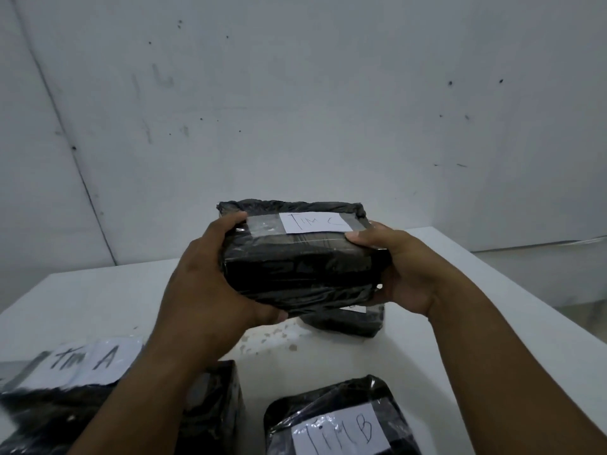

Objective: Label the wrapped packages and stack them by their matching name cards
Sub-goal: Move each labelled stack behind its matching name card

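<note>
A black plastic-wrapped package (295,264) with a white paper label reading "Tim C" (315,222) taped on top is held up above the white table (492,307). My left hand (210,284) grips its left end, thumb under the front edge. My right hand (400,267) grips its right end, thumb on the top edge. Below it another black package (348,320) lies on the table, mostly hidden. At the near left sits a package labelled "Tim A" (85,359). At the near right sits one labelled "Tim B" (338,431).
A further black package (216,405) lies beside the "Tim A" one, partly behind my left forearm. A grey-white wall (295,93) rises directly behind the table. The table's right edge runs diagonally toward the lower right.
</note>
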A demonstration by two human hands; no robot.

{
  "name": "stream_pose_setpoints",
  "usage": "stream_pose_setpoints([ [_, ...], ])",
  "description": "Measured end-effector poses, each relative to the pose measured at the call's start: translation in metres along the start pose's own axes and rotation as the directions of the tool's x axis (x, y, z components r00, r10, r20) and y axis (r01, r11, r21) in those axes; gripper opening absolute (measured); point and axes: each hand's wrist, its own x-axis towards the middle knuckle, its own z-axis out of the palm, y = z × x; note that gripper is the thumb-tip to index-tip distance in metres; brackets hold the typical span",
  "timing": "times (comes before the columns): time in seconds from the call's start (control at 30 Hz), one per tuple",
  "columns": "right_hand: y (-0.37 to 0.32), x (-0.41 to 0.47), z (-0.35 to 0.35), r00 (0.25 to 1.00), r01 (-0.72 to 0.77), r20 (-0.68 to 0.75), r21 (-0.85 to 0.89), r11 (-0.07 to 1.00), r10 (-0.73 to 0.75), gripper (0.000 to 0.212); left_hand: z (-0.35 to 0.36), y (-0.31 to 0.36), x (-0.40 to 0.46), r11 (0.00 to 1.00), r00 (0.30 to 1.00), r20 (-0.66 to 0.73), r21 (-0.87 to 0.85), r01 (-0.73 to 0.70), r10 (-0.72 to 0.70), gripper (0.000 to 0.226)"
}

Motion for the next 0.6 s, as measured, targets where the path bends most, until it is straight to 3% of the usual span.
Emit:
stream_pose_setpoints([
  [0.13,-0.009,-0.004,0.033,0.999,0.054,0.001,0.018,0.998,-0.054,0.025,-0.038,0.004,0.005,0.998,0.999,0.001,-0.052,0.035,-0.035,0.14],
  [0.27,-0.012,-0.005,0.069,0.995,0.096,-0.005,0.05,0.994,-0.096,0.041,-0.072,0.0,0.007,0.983,0.981,-0.072,-0.026,0.181,-0.182,0.16],
  [0.37,-0.015,-0.006,0.104,0.989,0.143,-0.026,0.047,0.989,-0.142,0.04,-0.099,-0.017,0.005,0.962,0.951,-0.141,-0.061,0.267,-0.274,0.134],
  [0.47,-0.019,-0.007,0.14,0.983,0.183,-0.012,0.019,0.983,-0.183,0.038,-0.126,-0.033,0.001,0.957,0.95,-0.126,-0.094,0.274,-0.285,0.1],
  [0.6,-0.024,-0.003,0.191,0.976,0.213,0.045,-0.026,0.977,-0.212,0.041,-0.175,-0.054,-0.005,0.955,0.953,-0.131,-0.157,0.252,-0.273,0.086],
])
